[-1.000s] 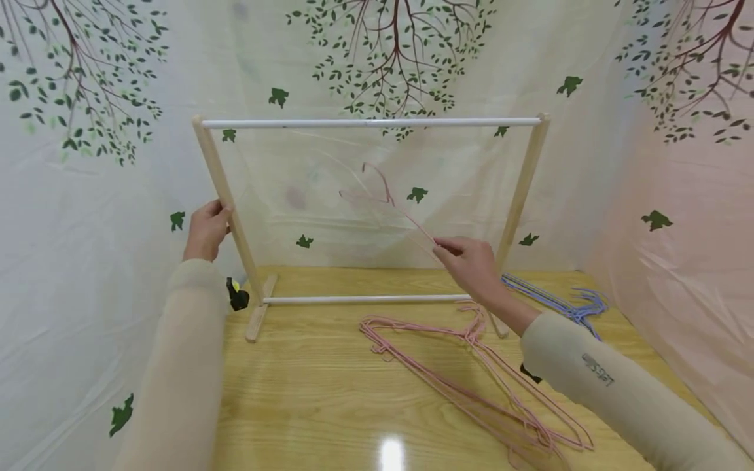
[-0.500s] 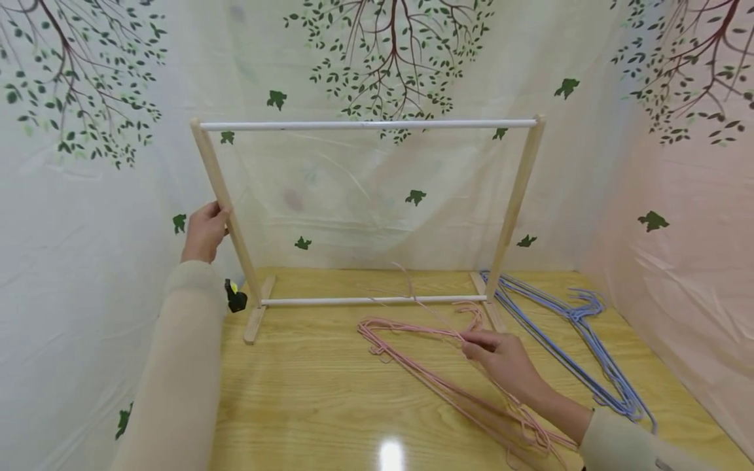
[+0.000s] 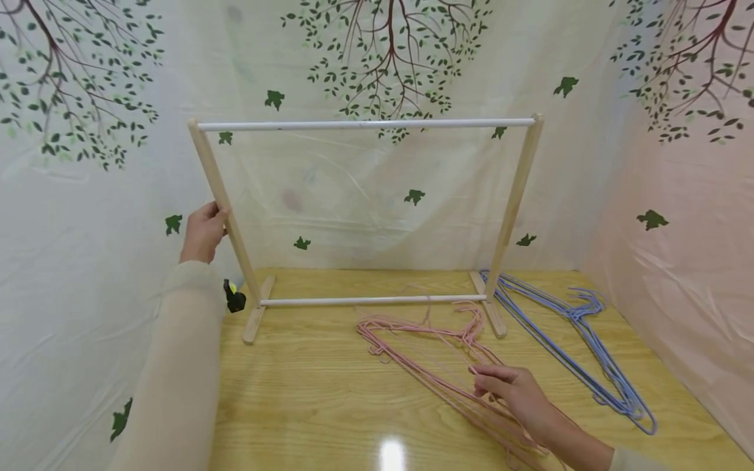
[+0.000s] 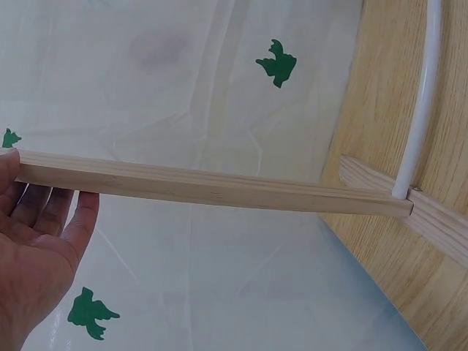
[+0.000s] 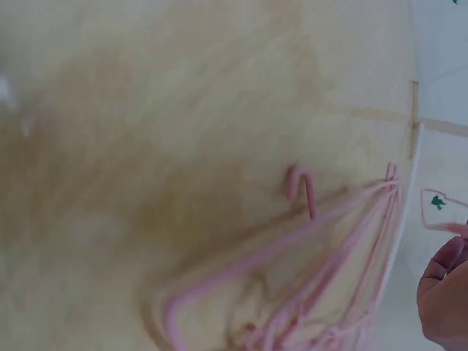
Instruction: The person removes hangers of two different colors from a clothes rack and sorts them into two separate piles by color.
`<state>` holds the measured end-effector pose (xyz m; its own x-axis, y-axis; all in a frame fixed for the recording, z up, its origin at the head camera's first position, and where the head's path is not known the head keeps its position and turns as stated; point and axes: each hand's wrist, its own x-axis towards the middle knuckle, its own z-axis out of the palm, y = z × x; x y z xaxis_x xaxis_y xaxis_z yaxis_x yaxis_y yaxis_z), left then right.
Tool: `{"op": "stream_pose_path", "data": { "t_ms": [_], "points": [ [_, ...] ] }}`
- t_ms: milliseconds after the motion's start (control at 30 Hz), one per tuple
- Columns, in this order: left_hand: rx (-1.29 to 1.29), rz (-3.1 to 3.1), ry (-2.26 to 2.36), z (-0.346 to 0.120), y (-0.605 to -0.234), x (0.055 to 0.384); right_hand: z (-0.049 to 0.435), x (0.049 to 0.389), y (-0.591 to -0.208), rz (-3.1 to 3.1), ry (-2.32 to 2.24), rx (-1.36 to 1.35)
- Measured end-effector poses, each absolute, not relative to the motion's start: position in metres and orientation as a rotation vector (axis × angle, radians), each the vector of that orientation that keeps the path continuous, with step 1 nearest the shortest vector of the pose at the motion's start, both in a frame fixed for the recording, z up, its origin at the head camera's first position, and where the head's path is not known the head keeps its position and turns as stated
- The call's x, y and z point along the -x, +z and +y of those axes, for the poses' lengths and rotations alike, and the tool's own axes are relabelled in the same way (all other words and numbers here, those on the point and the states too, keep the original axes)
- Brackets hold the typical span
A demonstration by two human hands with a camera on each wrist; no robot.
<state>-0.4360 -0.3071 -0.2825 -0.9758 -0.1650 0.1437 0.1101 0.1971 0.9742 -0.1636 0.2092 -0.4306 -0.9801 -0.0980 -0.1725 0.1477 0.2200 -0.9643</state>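
Observation:
A wooden clothes rack [image 3: 236, 239] with white crossbars stands on the table. My left hand [image 3: 203, 232] grips its left upright, thumb on one side and fingers on the other; the left wrist view shows the same hold on the upright [image 4: 219, 189]. At lower right, my right hand [image 3: 518, 396] pinches one thin pink hanger [image 3: 427, 314], its hook pointing away from me and its outline blurred. Just beneath lies a stack of pink hangers [image 3: 468, 335], partly covered by that hand. In the right wrist view, the hand [image 5: 446, 292] appears at the right edge.
Several blue hangers [image 3: 577, 314] lie on the table to the right, close to the rack's right foot [image 3: 497, 320]. A small black object [image 3: 234, 297] with a yellow patch is near the left foot. Printed sheets surround the back and sides.
My right hand has come down and toward me, bringing the pink hanger from mid-air before the rack to low over the pink stack. The left hand keeps its grip on the upright.

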Motion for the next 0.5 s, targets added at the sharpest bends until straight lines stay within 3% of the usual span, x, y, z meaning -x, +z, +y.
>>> {"op": "stream_pose_path", "data": {
  "t_ms": [200, 500],
  "points": [
    [-0.036, -2.269, -1.872, -0.305, -0.281, 0.434, 0.225, 0.175, -0.453, 2.386, -1.806, -0.269],
    [-0.024, -2.268, -1.857, -0.302, -0.282, 0.435, 0.245, 0.183, -0.468, 2.954, -1.054, -0.259]
  ]
}}
